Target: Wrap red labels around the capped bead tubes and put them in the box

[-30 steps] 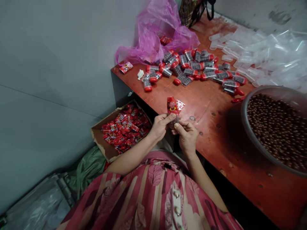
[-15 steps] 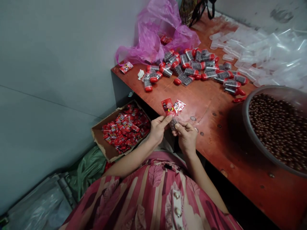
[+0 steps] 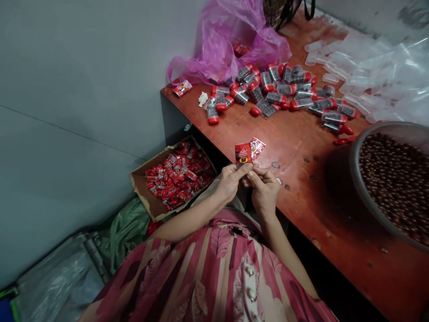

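Clock centred on the hands, 12 = straight ahead.

Left hand (image 3: 231, 182) and right hand (image 3: 266, 188) are together at the near edge of the table (image 3: 298, 143), fingertips meeting. Left: thumb and fingers pinched on the bottom of the packet (image 3: 243, 153). Packet sticks up toward 12, flat, red, yellow spot low on its face. Right: fingers curled in, thumb against them, right beside the packet's lower end. Whatever is between those fingertips is hidden, so can't tell if it's gripping anything.

Second packet (image 3: 258, 148) at 1, on the table, partly behind the first in this view.

Vials (image 3: 268, 94) in a loose pile, 12 to 1: clear bodies, dark fill, red ends, most lying on their sides, several overlapping. Pink bag (image 3: 217, 49) beyond them at 12, crumpled, something red in it. Scrap (image 3: 203, 99), white, at 11, near the pile. Third packet (image 3: 182, 88) also at 11, further out, by the table corner.

Tubes (image 3: 375, 80), clear, big heap at 2. Tub (image 3: 355, 167) at 3, grey, holding shiny brown balls (image 3: 395, 183). Small red piece (image 3: 342, 141) at 2, just beside the tub rim; too small to identify.

Box (image 3: 142, 190) at 9, open, cardboard, below table level, full of red packs (image 3: 174, 179). Green plastic (image 3: 130, 228) at 8, just past the box.
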A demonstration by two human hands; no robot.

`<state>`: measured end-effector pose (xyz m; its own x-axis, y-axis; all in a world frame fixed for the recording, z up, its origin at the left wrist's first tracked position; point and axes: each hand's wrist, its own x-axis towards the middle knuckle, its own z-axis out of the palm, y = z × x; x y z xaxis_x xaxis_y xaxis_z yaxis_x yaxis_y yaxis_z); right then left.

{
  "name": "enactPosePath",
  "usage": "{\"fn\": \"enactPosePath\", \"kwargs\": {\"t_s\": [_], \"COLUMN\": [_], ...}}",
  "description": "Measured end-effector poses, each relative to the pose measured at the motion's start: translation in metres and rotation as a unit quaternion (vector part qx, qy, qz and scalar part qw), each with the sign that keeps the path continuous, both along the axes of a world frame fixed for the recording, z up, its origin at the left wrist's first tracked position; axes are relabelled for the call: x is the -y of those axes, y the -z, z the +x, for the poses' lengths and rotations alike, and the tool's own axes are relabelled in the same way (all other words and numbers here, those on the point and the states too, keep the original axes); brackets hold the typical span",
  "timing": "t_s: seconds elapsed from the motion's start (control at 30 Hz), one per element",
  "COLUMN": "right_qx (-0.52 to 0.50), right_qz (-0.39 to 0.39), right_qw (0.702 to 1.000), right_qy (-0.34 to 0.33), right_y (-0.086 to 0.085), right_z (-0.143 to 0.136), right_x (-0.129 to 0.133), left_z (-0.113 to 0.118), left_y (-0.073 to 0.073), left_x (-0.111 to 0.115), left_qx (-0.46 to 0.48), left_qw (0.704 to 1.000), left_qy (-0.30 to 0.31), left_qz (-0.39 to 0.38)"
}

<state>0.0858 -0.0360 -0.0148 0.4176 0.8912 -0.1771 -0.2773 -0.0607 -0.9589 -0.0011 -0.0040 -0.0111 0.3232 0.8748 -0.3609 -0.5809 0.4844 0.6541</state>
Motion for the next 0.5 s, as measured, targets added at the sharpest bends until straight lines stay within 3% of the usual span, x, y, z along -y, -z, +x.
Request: {"fn": "enactPosePath", "kwargs": {"t_s": [0.37,0.5], "right_qx": [0.026,0.01], "right_qz": [-0.005,0.014], "right_qw": [0.997,0.992], "right_qy": [-0.075,-0.125], "right_y": [0.001,-0.004], "right_z": [-0.005,-0.007], "right_x": [-0.013,-0.017], "left_z": [-0.015,-0.042], "left_y": [0.002,0.003], "left_x": [0.005,0.003], "left_qx": [0.013,0.03], "left_qw": [0.998,0.989], "left_qy": [-0.057,-0.146], "left_qz": [-0.013,-0.022]}}
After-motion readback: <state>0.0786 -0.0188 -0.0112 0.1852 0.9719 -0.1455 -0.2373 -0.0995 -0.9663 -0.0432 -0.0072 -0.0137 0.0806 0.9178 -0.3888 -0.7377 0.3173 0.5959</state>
